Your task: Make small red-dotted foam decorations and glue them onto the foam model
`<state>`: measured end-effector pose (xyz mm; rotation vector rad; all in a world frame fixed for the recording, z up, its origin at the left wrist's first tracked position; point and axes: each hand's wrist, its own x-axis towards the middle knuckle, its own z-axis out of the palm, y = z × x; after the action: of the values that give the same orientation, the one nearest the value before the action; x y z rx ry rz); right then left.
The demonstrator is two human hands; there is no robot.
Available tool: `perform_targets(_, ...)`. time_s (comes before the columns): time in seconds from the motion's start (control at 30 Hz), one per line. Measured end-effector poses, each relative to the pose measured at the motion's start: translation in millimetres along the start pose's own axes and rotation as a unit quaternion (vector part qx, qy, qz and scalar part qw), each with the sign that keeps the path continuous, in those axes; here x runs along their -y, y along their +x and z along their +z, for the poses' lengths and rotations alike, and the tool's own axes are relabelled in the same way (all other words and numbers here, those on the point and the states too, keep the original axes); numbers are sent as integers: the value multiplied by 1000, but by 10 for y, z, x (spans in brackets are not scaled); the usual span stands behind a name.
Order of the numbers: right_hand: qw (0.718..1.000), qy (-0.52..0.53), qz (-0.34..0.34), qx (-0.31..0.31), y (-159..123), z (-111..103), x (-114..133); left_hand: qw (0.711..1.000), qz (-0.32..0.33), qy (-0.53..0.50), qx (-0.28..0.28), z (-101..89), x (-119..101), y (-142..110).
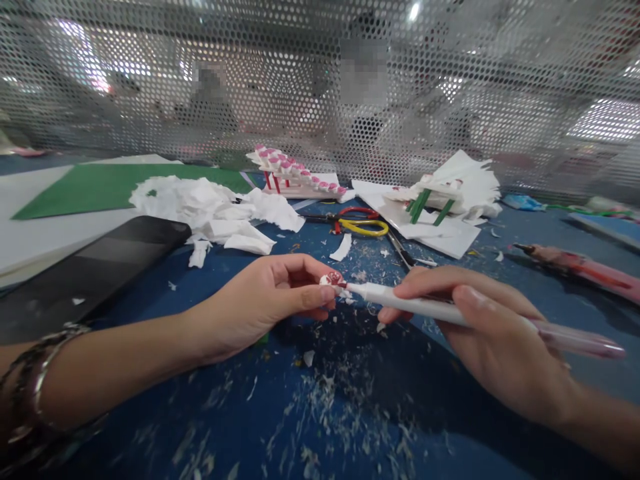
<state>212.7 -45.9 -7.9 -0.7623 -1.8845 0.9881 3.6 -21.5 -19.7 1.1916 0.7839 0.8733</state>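
Observation:
Between thumb and fingers, my left hand [270, 297] pinches a small white piece with dark red marks [332, 279], low over the blue table. My right hand [495, 333] is closed around a white marker pen [415, 303] that has a reddish translucent rear end. The pen's dark red tip touches or nearly touches the right side of the small piece. Part of the piece is hidden behind my left fingertips, so its full shape cannot be made out. Just beyond my hands lie scissors with red and yellow handles [367, 228].
White paper scraps [200, 207], a black phone [95, 267] and a green sheet [100, 187] lie left. Behind stand a pink-topped paper model [295, 170] and one with green legs [425, 203]. A red tool [585, 267] lies right. Perforated metal [300, 80] closes the back.

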Motion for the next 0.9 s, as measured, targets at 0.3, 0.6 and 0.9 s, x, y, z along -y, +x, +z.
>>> perform_targets(0.3, 1000, -3, 2, 2, 4, 7, -10, 1000, 15, -20, 12, 19, -19, -9)
perform_targets(0.6, 1000, 10, 16, 9, -13, 20, -1, 996, 5, -90, 1, 25, -29, -28)
perform_targets(0.9, 1000, 5, -4, 9, -17, 18, 30, 997, 2, -75, 1, 32, -57, -24)
